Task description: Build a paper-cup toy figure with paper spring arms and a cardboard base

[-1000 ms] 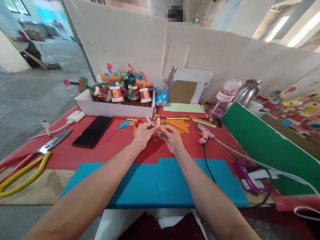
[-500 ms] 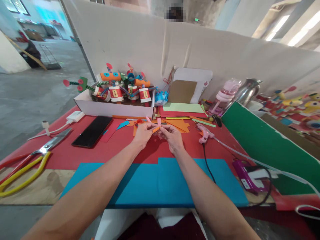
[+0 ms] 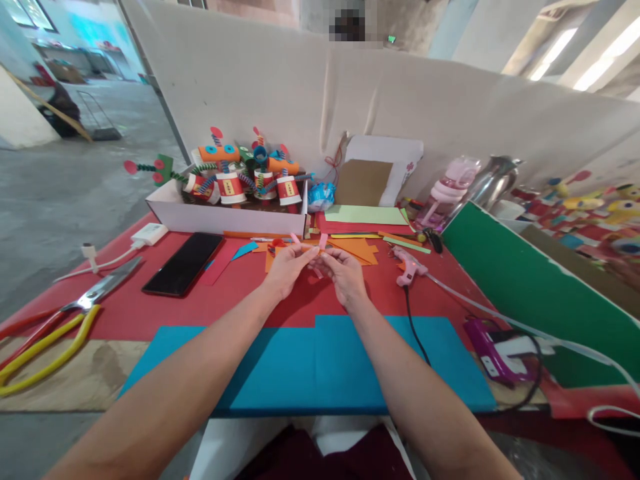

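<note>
My left hand (image 3: 287, 269) and my right hand (image 3: 345, 272) meet above the red table covering, fingertips pinched together. Between them they hold pink and orange paper strips; one pink strip (image 3: 323, 241) sticks up by the right fingers, and another pink end (image 3: 295, 238) shows behind the left hand. A pink piece also hangs below the fingertips. How the strips are joined is mostly hidden by my fingers. Behind the hands lie orange paper pieces (image 3: 367, 252), and a blue paper piece (image 3: 245, 250) is to the left.
A pink glue gun (image 3: 411, 267) lies right of my hands, its cord running toward a purple power strip (image 3: 487, 350). Leftward are a black phone (image 3: 184, 264) and large scissors (image 3: 93, 297). A white box (image 3: 225, 219) of paper-cup figures stands behind; a green board (image 3: 530, 293) is at right.
My left thumb has moved over the orange strip, covering most of it. The upright pink strip has shifted slightly right and now leans, and a pink piece shows more below the fingers.
</note>
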`<state>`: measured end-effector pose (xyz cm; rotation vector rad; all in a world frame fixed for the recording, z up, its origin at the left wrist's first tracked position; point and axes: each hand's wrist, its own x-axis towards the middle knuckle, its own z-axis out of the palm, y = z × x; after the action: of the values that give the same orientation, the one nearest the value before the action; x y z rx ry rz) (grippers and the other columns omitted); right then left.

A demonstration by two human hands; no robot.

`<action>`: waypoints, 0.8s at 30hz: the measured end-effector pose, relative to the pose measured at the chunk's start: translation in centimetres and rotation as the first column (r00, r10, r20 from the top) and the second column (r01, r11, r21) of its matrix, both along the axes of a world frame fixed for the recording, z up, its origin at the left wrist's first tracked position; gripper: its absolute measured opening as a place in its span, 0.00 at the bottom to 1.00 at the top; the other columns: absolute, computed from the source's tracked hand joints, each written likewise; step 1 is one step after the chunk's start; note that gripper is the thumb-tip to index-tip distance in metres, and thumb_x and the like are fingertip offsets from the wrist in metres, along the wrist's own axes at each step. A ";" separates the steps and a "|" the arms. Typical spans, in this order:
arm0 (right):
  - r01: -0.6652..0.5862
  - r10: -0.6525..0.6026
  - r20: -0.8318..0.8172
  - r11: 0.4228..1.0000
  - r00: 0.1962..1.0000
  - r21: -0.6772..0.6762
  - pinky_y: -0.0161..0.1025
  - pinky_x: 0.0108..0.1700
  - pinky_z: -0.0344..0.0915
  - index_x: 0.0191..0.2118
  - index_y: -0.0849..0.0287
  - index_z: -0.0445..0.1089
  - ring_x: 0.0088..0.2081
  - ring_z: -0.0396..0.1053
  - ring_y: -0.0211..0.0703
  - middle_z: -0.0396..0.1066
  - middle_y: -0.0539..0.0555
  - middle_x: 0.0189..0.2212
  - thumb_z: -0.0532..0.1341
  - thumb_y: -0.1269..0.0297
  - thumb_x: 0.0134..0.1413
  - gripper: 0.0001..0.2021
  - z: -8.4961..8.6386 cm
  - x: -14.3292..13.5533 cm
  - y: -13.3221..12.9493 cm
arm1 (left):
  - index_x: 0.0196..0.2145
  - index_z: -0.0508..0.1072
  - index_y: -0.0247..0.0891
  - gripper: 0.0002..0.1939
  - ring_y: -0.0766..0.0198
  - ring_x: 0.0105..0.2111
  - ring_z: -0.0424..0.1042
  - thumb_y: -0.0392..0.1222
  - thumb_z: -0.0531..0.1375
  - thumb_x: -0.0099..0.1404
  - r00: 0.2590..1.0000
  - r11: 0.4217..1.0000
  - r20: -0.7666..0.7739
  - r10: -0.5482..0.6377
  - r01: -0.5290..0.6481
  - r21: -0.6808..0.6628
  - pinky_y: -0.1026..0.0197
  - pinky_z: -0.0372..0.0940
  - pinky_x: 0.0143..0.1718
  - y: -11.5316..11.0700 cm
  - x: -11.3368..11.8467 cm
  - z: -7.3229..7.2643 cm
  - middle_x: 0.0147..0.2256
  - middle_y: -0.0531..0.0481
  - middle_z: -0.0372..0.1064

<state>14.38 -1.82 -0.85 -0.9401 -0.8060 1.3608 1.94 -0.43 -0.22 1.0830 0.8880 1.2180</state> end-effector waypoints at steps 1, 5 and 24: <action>-0.025 0.025 0.002 1.000 1.000 -0.012 0.37 0.33 0.72 0.28 0.58 0.70 0.26 0.74 0.39 0.75 0.49 0.23 0.73 0.59 0.33 0.15 0.0 0.0 0.0 | 0.27 0.73 0.34 0.21 0.64 0.25 0.69 0.55 0.70 0.45 1.000 1.000 0.004 0.018 -0.018 -0.006 0.59 0.67 0.32 0.0 0.0 -0.1 0.23 0.50 0.71; -0.087 0.088 0.028 0.995 0.996 -0.056 0.36 0.33 0.73 0.29 0.58 0.71 0.25 0.72 0.36 0.75 0.48 0.24 0.74 0.58 0.30 0.18 -0.2 0.0 0.0 | 0.26 0.73 0.35 0.18 0.66 0.24 0.69 0.50 0.70 0.43 0.998 0.997 -0.008 0.058 -0.058 -0.043 0.60 0.67 0.32 0.2 -0.4 -0.4 0.22 0.53 0.70; -0.059 0.061 0.185 0.998 0.981 -0.018 0.33 0.29 0.69 0.26 0.59 0.73 0.22 0.70 0.34 0.73 0.48 0.20 0.72 0.55 0.34 0.15 -0.6 0.4 0.3 | 0.24 0.74 0.35 0.13 0.66 0.23 0.68 0.47 0.68 0.46 0.985 0.997 -0.155 0.074 -0.069 0.037 0.64 0.63 0.26 0.5 -0.5 -1.0 0.23 0.50 0.72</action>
<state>14.73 -1.53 -1.41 -1.0719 -0.9746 1.3446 1.40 0.03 -1.18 1.1926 1.0384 1.2220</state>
